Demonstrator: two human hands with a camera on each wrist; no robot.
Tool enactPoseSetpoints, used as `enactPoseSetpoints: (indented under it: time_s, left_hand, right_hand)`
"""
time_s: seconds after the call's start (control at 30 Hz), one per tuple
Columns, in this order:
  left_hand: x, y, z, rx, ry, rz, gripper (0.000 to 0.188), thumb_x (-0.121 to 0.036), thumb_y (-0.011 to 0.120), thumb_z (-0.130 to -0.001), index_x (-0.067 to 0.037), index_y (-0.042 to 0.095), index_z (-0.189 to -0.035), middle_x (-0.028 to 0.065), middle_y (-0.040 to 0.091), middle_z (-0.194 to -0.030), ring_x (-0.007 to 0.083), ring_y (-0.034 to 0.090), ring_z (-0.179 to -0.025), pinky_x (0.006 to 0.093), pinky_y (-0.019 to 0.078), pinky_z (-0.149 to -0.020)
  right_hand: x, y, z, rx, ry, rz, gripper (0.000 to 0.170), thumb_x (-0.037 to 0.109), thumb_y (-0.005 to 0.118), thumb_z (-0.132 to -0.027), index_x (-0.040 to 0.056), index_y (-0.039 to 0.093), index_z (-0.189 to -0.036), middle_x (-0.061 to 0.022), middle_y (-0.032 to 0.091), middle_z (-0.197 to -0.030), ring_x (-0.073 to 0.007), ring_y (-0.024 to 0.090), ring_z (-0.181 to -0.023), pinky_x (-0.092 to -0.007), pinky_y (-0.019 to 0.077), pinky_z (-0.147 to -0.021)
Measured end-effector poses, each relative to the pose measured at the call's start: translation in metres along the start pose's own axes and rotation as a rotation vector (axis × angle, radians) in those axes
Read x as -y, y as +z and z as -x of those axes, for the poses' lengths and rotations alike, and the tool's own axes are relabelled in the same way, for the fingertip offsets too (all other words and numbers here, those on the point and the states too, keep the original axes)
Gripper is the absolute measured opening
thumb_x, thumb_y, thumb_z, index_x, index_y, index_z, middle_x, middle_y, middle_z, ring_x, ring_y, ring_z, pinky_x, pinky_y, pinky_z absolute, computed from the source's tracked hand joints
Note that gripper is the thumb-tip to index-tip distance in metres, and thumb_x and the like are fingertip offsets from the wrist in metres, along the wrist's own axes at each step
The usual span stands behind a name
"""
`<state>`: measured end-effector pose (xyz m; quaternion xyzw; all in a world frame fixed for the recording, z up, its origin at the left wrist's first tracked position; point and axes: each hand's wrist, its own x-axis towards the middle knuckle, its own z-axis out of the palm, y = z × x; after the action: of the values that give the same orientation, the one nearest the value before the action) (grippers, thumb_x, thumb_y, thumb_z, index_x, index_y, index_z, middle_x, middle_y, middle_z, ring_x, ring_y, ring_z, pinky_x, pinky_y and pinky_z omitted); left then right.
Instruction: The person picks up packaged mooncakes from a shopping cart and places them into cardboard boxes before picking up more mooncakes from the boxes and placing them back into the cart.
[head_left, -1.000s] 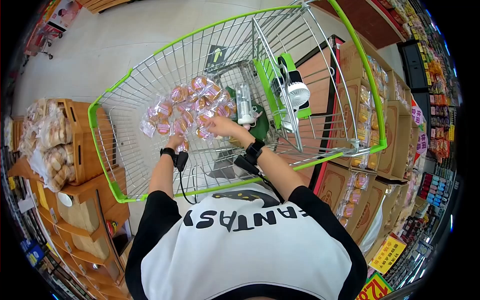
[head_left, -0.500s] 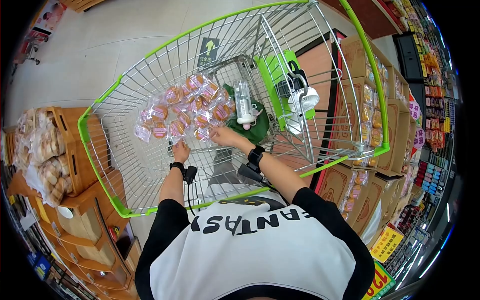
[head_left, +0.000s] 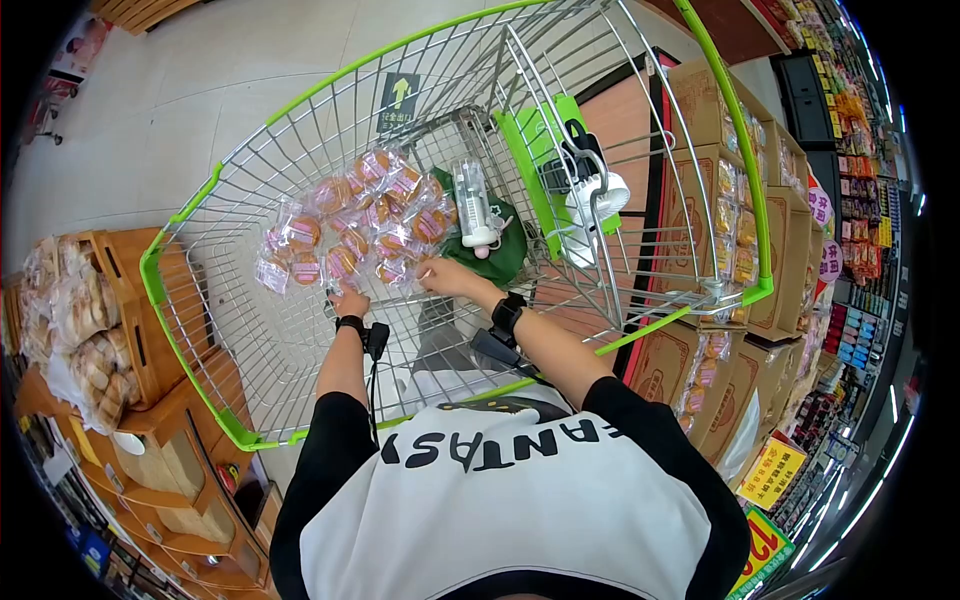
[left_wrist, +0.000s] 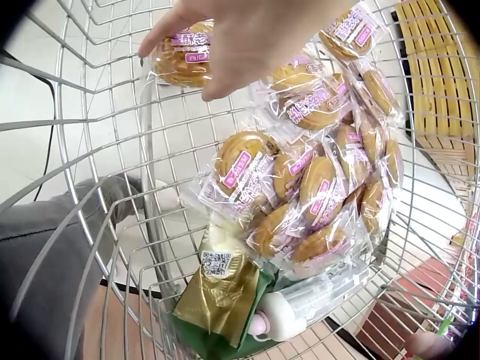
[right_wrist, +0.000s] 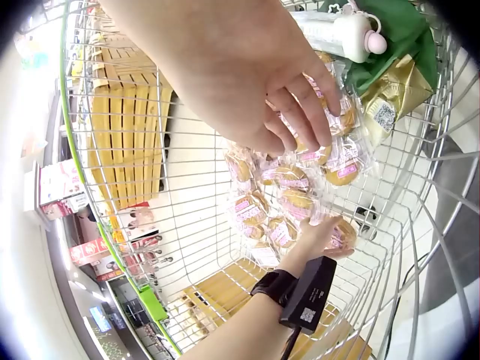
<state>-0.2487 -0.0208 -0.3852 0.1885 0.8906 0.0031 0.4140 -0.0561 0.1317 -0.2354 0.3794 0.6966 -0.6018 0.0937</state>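
Observation:
Several round golden-brown cakes in clear wrappers with purple labels lie piled in the shopping cart. At the pile's near-left edge, my left hand has its thumb and fingers round one wrapped cake, seen in both wrist views. My right hand is over the pile's near-right side, fingers loosely bent and close to a wrapped cake; nothing shows in its grip. Right of the pile lie a clear bottle with a pink tip, a green bag and a gold packet.
A white handheld fan hangs on the green seat panel at the cart's right. Bread shelves stand on the left, cartons of packaged snacks on the right. A wire wall with a green rim surrounds the goods.
The wrapped cake near my left hand has gone from beside the fingers to the pile's near edge. My left hand has drawn back slightly; the right stays by the pile. The view has shifted.

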Motion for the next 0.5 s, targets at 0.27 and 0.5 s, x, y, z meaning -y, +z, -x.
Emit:
enactPoseSetpoints:
  time_s: [0.27,0.5]
  left_hand:
    - [0.034,0.030,-0.041,0.052,0.150,-0.144,0.087,-0.019,0.066,-0.061,-0.019,0.012,-0.130,0.0269,0.030,-0.120,0.0398,0.036,-0.108,0.0520,0.0344,-0.087]
    - [0.002,-0.004,0.011,0.014,-0.158,0.257,0.084,-0.020,0.064,-0.064,-0.014,0.013,-0.130,0.0152,0.040,-0.115,0.0299,0.041,-0.106,0.0477,0.0472,-0.070]
  right_hand:
    - [-0.005,0.002,0.000,-0.039,-0.026,0.004,0.024,0.015,0.051,-0.073,-0.0007,0.056,-0.090,-0.0105,0.060,-0.077,-0.0156,0.059,-0.062,-0.0267,0.0461,-0.058]
    - [-0.005,0.003,0.000,-0.071,-0.027,0.045,0.026,0.019,0.053,-0.072,0.0017,0.057,-0.090,-0.0125,0.060,-0.080,-0.0223,0.059,-0.072,-0.0308,0.0454,-0.065]
